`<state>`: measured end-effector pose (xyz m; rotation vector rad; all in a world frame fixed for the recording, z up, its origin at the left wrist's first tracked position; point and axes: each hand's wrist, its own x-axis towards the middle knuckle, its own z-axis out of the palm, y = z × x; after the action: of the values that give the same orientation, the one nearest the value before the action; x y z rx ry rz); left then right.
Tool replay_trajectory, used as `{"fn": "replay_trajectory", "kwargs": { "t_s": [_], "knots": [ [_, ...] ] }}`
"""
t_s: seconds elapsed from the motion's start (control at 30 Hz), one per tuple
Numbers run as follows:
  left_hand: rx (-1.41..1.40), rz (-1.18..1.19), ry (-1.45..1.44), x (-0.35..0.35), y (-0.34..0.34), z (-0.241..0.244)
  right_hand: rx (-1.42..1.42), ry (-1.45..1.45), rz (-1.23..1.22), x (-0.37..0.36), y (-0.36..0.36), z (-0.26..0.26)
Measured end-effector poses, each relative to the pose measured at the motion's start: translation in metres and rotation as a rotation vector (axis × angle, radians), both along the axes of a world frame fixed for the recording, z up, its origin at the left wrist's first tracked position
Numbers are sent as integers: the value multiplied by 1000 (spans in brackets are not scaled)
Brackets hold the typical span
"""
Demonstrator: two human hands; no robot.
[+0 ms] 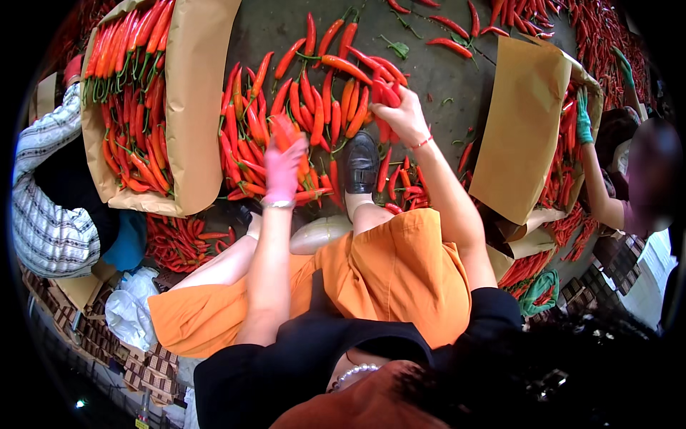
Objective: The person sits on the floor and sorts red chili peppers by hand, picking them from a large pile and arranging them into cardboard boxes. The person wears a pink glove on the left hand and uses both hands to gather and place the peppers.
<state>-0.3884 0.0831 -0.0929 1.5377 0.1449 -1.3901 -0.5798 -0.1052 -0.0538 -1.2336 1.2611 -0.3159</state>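
My left hand point(283, 169), in a pink glove, is closed around a few red chili peppers point(286, 131) and looks blurred. Bare, with a red cord at the wrist, my right hand point(399, 112) grips a small bunch of red chili peppers point(385, 91). Between and below both hands spreads a heap of red and orange chili peppers point(316, 107) on the dark floor, many with green stems. My black shoe point(360, 163) rests at the heap's near edge. To the left stands a paper-lined box point(195, 107) holding chili peppers in neat layers.
At right, a co-worker's green-gloved hand point(584, 115) touches peppers in another paper-lined box point(522, 128). A person in a patterned sleeve point(45, 155) sits at far left. Loose peppers point(450, 45) and a green leaf point(397, 48) lie on the floor ahead. A white plastic bag point(131, 308) lies left.
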Motion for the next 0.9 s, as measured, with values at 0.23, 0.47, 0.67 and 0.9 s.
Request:
{"fn": "replay_trajectory", "kwargs": {
  "t_s": [0.23,0.47,0.67,0.9],
  "knots": [
    [45,-621,-1223,-16,-54,-45,293,-192,-260,-20,62,-41],
    [-75,-72,126,-29,11,-3,264,-249,85,12,91,-45],
    [-180,-1,124,0,-73,-58,264,-185,53,59,18,-70],
    [-38,-118,-56,-1,-101,-43,309,-114,44,62,26,-124]
  ]
}}
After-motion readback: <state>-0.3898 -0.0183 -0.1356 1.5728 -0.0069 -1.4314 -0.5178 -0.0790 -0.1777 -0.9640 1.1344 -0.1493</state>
